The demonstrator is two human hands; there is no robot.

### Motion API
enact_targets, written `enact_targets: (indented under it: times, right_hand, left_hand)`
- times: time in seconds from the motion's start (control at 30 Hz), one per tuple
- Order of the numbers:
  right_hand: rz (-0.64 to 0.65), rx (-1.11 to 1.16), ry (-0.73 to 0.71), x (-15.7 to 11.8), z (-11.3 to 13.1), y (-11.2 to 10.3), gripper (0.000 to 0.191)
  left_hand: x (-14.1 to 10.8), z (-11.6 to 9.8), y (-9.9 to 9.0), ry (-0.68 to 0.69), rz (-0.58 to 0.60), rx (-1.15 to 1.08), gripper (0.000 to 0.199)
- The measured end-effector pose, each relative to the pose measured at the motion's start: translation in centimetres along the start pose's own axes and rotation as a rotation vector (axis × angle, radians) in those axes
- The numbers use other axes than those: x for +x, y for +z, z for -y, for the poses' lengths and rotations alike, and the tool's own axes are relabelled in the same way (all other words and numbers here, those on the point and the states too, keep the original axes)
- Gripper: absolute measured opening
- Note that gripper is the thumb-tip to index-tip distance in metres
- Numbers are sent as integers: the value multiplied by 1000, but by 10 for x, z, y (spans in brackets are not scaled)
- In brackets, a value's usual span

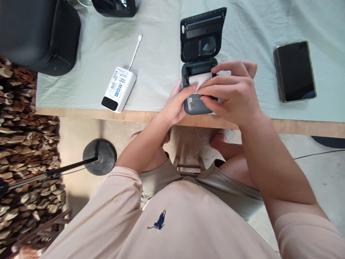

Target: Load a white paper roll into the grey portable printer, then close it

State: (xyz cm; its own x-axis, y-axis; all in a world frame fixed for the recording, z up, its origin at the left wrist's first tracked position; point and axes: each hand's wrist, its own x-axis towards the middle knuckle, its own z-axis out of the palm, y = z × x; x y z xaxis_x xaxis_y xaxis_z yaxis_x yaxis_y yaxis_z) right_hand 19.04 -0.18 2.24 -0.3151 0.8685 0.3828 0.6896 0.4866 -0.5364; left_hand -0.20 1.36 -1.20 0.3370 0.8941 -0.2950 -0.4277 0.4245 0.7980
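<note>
A small dark printer-like device (198,106) stands near the table's front edge with its black lid (202,34) swung up and back. Inside its open compartment lies a white paper roll (201,79). My left hand (178,102) grips the device from its left side, the thumb resting at the roll's front edge. From the right, my right hand (231,90) reaches over the compartment, its fingertips pinched at the paper's lower right edge and one finger at the compartment's right rim.
To the left on the cloth-covered table (156,46) lies a white power bank (120,88) with a short cable. A black case (59,39) and a black object (114,7) sit at the back left. On the right rests a dark-screened phone or tablet (295,72).
</note>
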Motion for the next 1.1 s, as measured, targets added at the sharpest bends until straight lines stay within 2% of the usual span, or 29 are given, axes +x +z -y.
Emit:
enact_targets:
  times: [0.2,0.37,0.43,0.57,0.77,1.1]
  right_hand:
    - [18,54,75,2,-1,0,19]
    - [-1,-97,44,5,1,3,33]
    - [-32,-177,10,6,4,5,36]
    - [-148,-296,-28,5,10,6,41]
    - [56,-193,-49,3,7,2,35]
    - [-114,-192,-63,0,1,-1,31]
  left_hand:
    - [0,0,-2,7,60,-58,24]
    - [-2,-4,1,-28,21,-69,19]
    - [-2,-7,5,-69,-4,-90,11]
    - [-1,-9,11,-106,-12,-138,19]
    - [-2,-5,5,-60,-25,-114,16]
    - [-2,-2,2,-32,-54,-55,24]
